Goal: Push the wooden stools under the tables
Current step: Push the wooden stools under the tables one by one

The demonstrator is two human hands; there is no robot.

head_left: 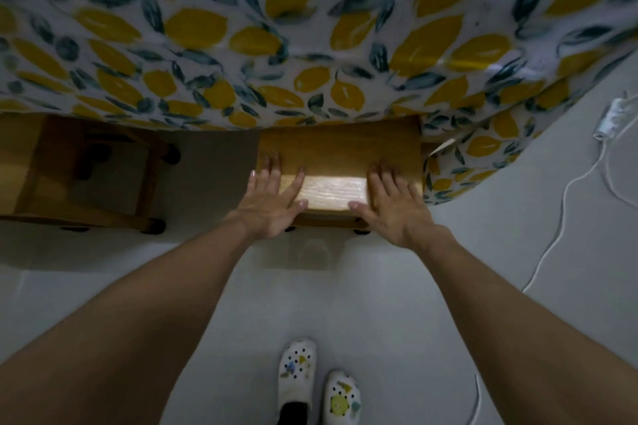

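Under the front edge of the lemon-print tablecloth, the wooden stool sits partly tucked on the floor, its near edge exposed. Left hand and right hand lie flat on the seat, fingers spread, gripping nothing. Uneven pressure could likely slew it toward the second stool just to its left, or catch the hanging cloth corner. A white cable trails nearby, right.
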